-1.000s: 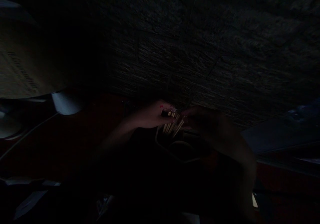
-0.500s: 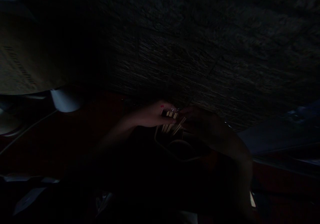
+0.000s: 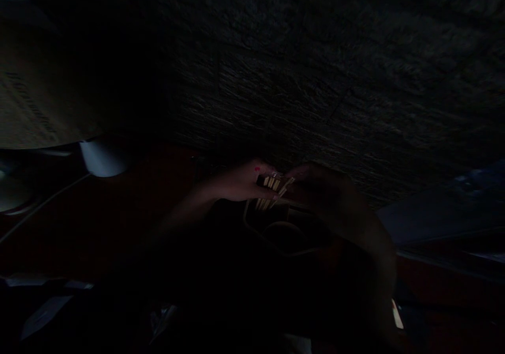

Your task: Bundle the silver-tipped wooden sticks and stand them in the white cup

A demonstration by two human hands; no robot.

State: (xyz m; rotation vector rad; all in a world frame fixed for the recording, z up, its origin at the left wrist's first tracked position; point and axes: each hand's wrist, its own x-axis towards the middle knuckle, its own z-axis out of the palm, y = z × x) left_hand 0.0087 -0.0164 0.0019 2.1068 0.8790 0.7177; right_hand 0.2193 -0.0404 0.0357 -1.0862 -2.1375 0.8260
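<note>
The scene is very dark. My left hand (image 3: 244, 180), with a red mark on its back, is closed around several thin pale wooden sticks (image 3: 271, 182). They stand in a slanted bunch, with their lower ends over a dark angular container (image 3: 252, 229). Close against them, at the right, is my right hand (image 3: 325, 188), its fingers bent and mostly in shadow. One more pale stick (image 3: 287, 186) leans between the two hands, at the right hand's fingertips. Inside the container a rounded dark shape (image 3: 284, 225) shows faintly.
Behind the hands rises a rough stone-like wall (image 3: 268, 80). To the left are a tan printed surface (image 3: 35, 96), a white cone-shaped object (image 3: 103, 159) and a thin cable (image 3: 47, 204). Pale flat pieces (image 3: 45, 317) lie at lower left. A bluish-grey surface (image 3: 426, 212) extends at right.
The leaning stick has shifted slightly up and closer to the bunch, and the right fingers have moved a little. The left hand stays nearly in place around the sticks.
</note>
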